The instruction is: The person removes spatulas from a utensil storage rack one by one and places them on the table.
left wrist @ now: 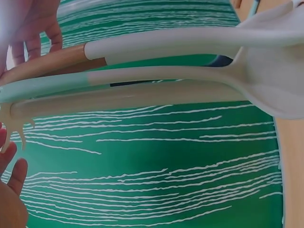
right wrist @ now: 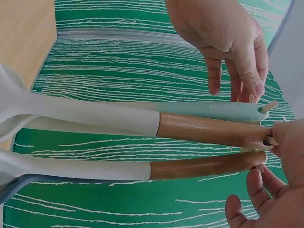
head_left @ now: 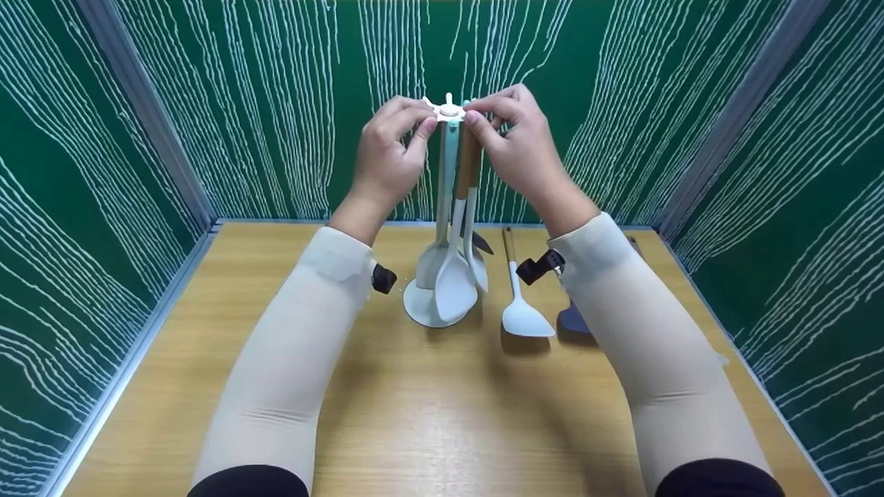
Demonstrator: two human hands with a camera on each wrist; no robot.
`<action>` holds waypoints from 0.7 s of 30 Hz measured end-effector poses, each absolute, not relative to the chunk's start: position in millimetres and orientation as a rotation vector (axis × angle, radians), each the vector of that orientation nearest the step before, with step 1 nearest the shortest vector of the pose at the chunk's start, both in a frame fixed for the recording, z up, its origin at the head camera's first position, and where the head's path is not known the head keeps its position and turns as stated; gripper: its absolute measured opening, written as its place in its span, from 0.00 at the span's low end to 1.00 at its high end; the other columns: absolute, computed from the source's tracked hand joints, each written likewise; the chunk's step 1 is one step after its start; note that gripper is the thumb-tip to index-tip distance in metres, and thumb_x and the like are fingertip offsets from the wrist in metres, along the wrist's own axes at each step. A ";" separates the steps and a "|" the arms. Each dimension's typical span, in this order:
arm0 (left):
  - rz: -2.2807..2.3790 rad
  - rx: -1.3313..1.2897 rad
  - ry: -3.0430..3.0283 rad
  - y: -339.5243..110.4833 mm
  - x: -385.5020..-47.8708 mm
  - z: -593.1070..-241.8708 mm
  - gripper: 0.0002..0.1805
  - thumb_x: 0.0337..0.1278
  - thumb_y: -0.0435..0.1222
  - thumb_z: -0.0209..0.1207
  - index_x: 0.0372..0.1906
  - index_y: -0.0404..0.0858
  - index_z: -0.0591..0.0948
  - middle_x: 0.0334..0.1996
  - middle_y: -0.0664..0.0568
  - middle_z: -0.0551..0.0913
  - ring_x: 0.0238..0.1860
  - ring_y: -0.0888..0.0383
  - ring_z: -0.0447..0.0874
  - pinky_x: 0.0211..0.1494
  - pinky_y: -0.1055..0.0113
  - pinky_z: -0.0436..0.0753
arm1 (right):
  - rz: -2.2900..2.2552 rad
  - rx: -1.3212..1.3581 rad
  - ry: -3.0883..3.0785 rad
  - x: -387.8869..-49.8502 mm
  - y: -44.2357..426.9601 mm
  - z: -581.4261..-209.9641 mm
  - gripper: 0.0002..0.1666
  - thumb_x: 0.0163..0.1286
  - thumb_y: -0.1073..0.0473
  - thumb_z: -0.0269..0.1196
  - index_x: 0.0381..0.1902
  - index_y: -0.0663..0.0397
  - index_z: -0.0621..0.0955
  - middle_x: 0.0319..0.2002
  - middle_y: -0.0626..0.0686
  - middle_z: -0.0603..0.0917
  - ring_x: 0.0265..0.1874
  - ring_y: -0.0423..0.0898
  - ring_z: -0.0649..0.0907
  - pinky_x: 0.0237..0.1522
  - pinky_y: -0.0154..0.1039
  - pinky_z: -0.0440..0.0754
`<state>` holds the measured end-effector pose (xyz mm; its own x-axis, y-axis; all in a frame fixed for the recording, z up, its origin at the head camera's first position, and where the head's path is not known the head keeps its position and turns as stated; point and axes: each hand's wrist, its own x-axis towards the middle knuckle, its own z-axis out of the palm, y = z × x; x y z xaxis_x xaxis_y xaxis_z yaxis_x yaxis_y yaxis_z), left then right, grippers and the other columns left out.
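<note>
In front of me stands a utensil rack with a round white base (head_left: 414, 308) and a hooked white top (head_left: 449, 110). Several utensils hang from it, among them a mint-handled one (right wrist: 209, 109) and two with wooden handles (right wrist: 209, 129) and pale heads. At the rack top's left edge, my left hand (head_left: 392, 148) pinches a hook between thumb and fingers. My right hand (head_left: 519, 138) grips the opposite edge, its thumb against the end of a wooden handle. The right fingers curl beside the second wooden handle (right wrist: 204, 166); their exact contact is partly hidden.
On the wooden table (head_left: 442, 428), a white turner with a wooden handle (head_left: 527, 321) lies right of the rack. A blue-grey utensil (head_left: 574, 320) beside it is partly covered by my right sleeve. Green panels with white lines (head_left: 262, 110) enclose the back and sides.
</note>
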<state>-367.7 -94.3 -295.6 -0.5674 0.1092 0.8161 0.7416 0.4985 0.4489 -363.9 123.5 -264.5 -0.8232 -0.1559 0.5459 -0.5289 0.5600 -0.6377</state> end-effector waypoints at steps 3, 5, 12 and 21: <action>-1.105 -0.696 -1.986 -95.1 -368.6 -295.4 0.14 0.87 0.40 0.63 0.57 0.37 0.94 0.61 0.45 0.91 0.68 0.54 0.88 0.78 0.72 0.81 | 1.170 0.546 -2.368 -363.1 122.5 -264.2 0.19 0.88 0.43 0.64 0.64 0.40 0.93 0.56 0.45 0.76 0.53 0.38 0.76 0.51 0.31 0.85; -1.123 -0.694 -1.986 -95.6 -369.1 -295.5 0.14 0.87 0.40 0.63 0.57 0.37 0.94 0.61 0.46 0.91 0.68 0.55 0.88 0.78 0.72 0.81 | 1.163 0.540 -2.372 -362.6 122.5 -263.8 0.19 0.88 0.43 0.64 0.64 0.40 0.93 0.56 0.45 0.76 0.53 0.38 0.76 0.51 0.31 0.85; -1.172 -0.685 -1.989 -96.5 -370.7 -295.4 0.13 0.86 0.39 0.64 0.58 0.37 0.94 0.59 0.46 0.92 0.65 0.56 0.89 0.76 0.71 0.83 | 1.145 0.501 -2.446 -362.4 121.6 -253.7 0.21 0.89 0.41 0.62 0.67 0.40 0.90 0.62 0.47 0.78 0.58 0.38 0.76 0.55 0.34 0.83; -1.186 -0.683 -1.966 -94.0 -368.9 -295.6 0.13 0.86 0.39 0.65 0.57 0.37 0.94 0.60 0.45 0.92 0.65 0.55 0.89 0.76 0.71 0.84 | 1.216 0.390 -2.657 -383.8 104.0 -209.8 0.31 0.93 0.33 0.49 0.77 0.40 0.81 0.64 0.47 0.81 0.59 0.42 0.80 0.65 0.41 0.83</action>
<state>-368.9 -94.0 -295.6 -0.5936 0.0699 0.8017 0.7418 0.4339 0.5114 -383.8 104.0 -209.8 -0.9466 -0.1567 0.2816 -0.3155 0.6285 -0.7109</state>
